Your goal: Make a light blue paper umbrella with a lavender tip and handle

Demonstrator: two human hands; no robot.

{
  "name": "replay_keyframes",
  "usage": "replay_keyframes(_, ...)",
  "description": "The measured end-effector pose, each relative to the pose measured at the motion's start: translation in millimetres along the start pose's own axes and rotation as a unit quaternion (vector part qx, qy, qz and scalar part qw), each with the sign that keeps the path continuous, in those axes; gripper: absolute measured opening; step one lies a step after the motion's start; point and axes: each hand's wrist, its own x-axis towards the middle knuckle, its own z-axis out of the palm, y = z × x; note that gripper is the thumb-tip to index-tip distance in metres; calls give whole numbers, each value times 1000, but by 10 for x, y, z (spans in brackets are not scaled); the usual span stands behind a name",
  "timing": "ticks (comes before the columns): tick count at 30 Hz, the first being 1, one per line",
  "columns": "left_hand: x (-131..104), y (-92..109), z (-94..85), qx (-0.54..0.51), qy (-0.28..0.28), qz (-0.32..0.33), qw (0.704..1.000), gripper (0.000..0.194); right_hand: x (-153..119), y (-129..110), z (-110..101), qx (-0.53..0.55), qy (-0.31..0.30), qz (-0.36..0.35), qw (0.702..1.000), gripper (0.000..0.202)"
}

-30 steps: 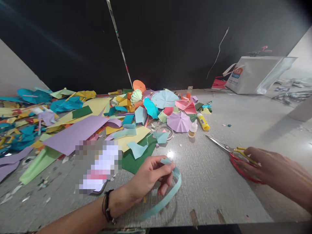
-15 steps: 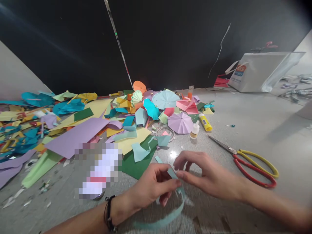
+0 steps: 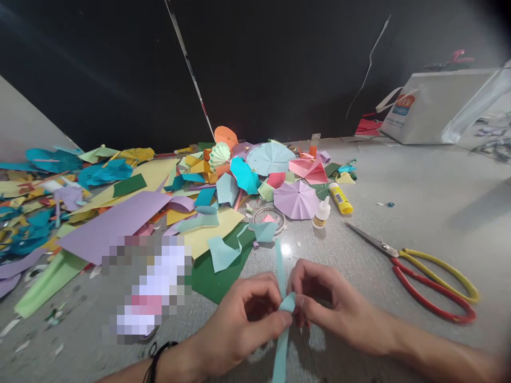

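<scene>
Between my two hands is a light blue paper strip [image 3: 281, 268], folded over at the middle. One end points away toward the ring, the other runs down toward me. My left hand [image 3: 249, 311] pinches the folded part between thumb and fingers. My right hand [image 3: 329, 303] grips the same fold from the other side, thumb against the paper. Just beyond lie light blue paper scraps [image 3: 223, 254] and a dark green sheet [image 3: 213, 279]. Scissors [image 3: 393, 252] with one yellow and one red handle rest to the right of my right hand.
A small white glue bottle [image 3: 321, 213] and a yellow glue stick [image 3: 341, 199] stand and lie ahead. A pleated purple paper circle [image 3: 296, 200] is beside them. Coloured paper heaps [image 3: 115, 213] cover the left. A white bag [image 3: 435, 109] sits at the back right, by a black wall [image 3: 279, 69].
My right hand has closed in and now grips the strip too. The strip has gone from a loose curl to straight ends with a fold between my fingers. The view has shifted slightly.
</scene>
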Motion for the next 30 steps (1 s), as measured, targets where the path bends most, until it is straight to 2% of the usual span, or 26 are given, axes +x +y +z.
replay_keyframes(3,21,28,-38,-17,-11,29,999,33,-3,-6,-7,16,-7,-1,1000,32)
replay_keyframes(8,17,31,-51,-121,-49,-53,990,29,-12,-60,-17,29,5,-50,998,20)
replay_keyframes(13,-3,41,-104,-298,-71,-9,952,23,-38,-104,-54,-96,68,-137,984,10)
replay_keyframes(16,-3,60,-141,-360,-80,-13,929,18,-53,-118,-52,-151,68,-182,969,12)
replay_keyframes(20,4,63,-156,-378,-79,-25,922,14,-63,-140,-34,-183,45,-251,949,22)
replay_keyframes(25,13,33,-162,-393,-90,-38,914,7,-75,-162,-41,-205,2,-318,926,55)
replay_keyframes(28,14,-2,-161,-394,-84,-46,914,9,-81,-189,-48,-213,-33,-301,929,48)
replay_keyframes(30,13,-33,-155,-389,-83,-53,916,12,-84,-198,-55,-216,-20,-292,932,32)
